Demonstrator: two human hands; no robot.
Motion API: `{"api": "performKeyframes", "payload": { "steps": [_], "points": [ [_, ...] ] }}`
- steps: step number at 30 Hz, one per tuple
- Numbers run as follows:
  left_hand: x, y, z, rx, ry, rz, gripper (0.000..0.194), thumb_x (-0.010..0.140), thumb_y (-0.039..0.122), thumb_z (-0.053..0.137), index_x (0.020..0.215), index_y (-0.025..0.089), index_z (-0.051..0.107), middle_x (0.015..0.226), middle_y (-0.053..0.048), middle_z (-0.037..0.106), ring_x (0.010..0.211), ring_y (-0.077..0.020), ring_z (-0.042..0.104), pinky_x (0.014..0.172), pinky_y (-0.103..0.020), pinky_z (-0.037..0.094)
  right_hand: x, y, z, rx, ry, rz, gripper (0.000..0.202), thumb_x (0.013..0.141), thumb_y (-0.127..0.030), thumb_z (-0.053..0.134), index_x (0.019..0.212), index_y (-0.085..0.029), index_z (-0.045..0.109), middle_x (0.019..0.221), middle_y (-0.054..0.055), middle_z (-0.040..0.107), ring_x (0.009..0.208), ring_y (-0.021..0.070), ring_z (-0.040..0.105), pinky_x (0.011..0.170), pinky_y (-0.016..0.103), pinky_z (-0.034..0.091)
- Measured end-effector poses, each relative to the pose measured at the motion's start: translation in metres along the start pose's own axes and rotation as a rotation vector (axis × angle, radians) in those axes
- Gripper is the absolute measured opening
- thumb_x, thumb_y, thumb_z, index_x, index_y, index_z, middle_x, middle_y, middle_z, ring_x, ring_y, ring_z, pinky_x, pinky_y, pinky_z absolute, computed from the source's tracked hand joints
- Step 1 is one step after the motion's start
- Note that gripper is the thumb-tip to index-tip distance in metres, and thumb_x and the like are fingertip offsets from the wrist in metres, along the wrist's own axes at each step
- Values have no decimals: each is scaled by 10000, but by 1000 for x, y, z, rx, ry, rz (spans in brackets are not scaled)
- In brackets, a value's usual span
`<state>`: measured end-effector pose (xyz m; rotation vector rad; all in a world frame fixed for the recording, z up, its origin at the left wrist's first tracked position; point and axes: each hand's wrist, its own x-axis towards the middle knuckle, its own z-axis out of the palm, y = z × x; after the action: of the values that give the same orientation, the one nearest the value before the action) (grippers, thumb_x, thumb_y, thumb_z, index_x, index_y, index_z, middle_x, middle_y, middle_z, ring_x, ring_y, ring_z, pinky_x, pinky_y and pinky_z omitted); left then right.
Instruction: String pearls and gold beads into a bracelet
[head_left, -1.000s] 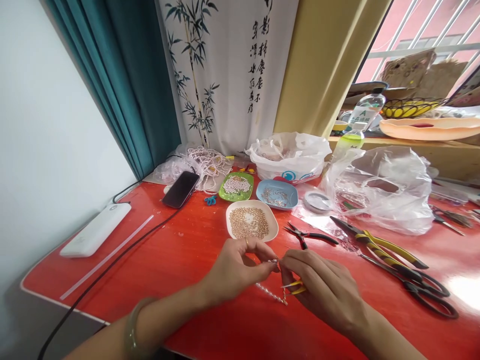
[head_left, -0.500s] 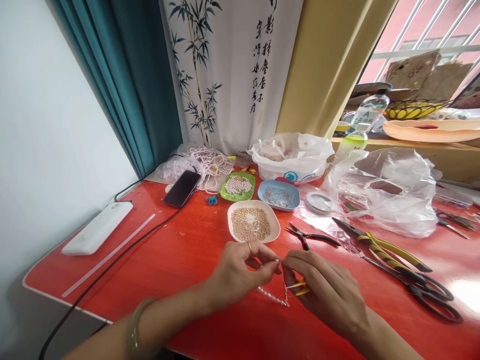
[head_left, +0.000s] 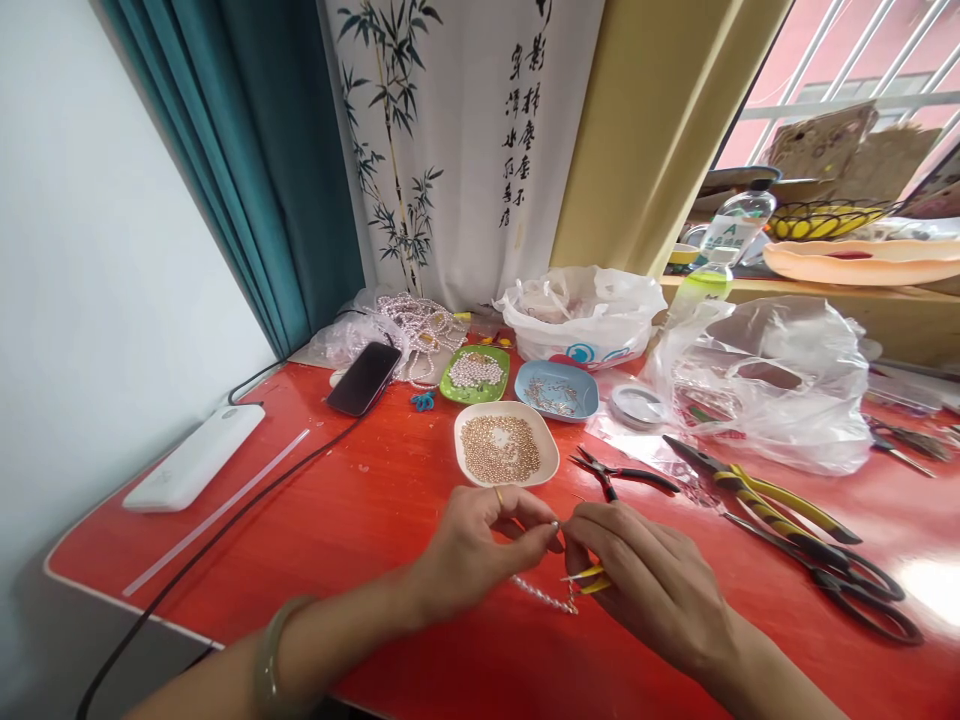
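My left hand [head_left: 472, 545] pinches one end of a thin beaded strand [head_left: 546, 598] between thumb and forefinger; a ring is on one finger and a pale bangle on the wrist. My right hand [head_left: 645, 575] meets it fingertip to fingertip at the strand's end and also holds a small yellow-handled tool [head_left: 589, 580] under the palm. The strand hangs down onto the red table [head_left: 360, 520] between both hands. Just beyond them stands a white dish of gold beads [head_left: 504, 448].
Behind are a green dish of pearls [head_left: 474, 372], a blue dish [head_left: 556, 388], a phone [head_left: 364, 378], plastic bags [head_left: 765, 375] and pearl strands. Black pliers [head_left: 619, 470], yellow-handled pliers [head_left: 757, 490] and scissors [head_left: 840, 585] lie to the right. A white power bank [head_left: 193, 455] with cable lies left.
Both hands stay together at the strand's end with only small finger movements. The hanging strand has swung slightly.
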<state>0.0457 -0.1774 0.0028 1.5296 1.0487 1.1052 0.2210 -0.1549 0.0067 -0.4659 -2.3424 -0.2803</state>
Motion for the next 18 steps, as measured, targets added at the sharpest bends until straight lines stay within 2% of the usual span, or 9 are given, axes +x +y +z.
{"api": "performKeyframes", "payload": {
  "steps": [4,6,9,12,15,18],
  "points": [
    [1,-1,0,-14,19,-23,154,749,272,566,751,131,629,729,-50,684,689,-131,630,653,-231,492,2,0,-2,15,-66,-19,243,849,-89,311,880,-103,551,710,95,618,586,132,563,483,228,453],
    [2,-2,-1,-83,38,-55,172,741,298,578,755,133,627,736,-51,682,702,-136,627,666,-242,488,3,0,-1,9,-31,35,216,845,-102,351,928,-131,548,750,83,635,627,131,589,506,219,469],
    [5,-1,-2,-230,44,-134,176,717,301,607,766,133,612,744,-55,685,698,-139,626,659,-255,483,4,0,-2,49,67,204,206,837,-134,404,993,-163,535,802,70,644,686,129,611,554,209,486],
    [7,2,-2,-351,44,-205,174,688,285,637,754,130,593,749,-62,693,677,-141,629,639,-265,477,7,2,-7,130,113,475,195,848,-212,402,968,-169,550,659,20,620,535,106,574,473,195,459],
    [9,3,-2,-404,50,-216,169,665,269,659,730,128,592,743,-58,693,654,-132,622,629,-262,470,11,6,-13,248,68,711,219,848,-309,406,876,-176,578,524,-28,535,418,89,472,386,193,393],
    [9,4,-2,-380,69,-197,159,648,261,670,706,127,607,716,-46,680,618,-115,599,604,-248,466,16,6,-13,417,-41,756,255,849,-340,398,792,-182,589,552,-19,525,457,91,460,403,196,378]
  ]
}}
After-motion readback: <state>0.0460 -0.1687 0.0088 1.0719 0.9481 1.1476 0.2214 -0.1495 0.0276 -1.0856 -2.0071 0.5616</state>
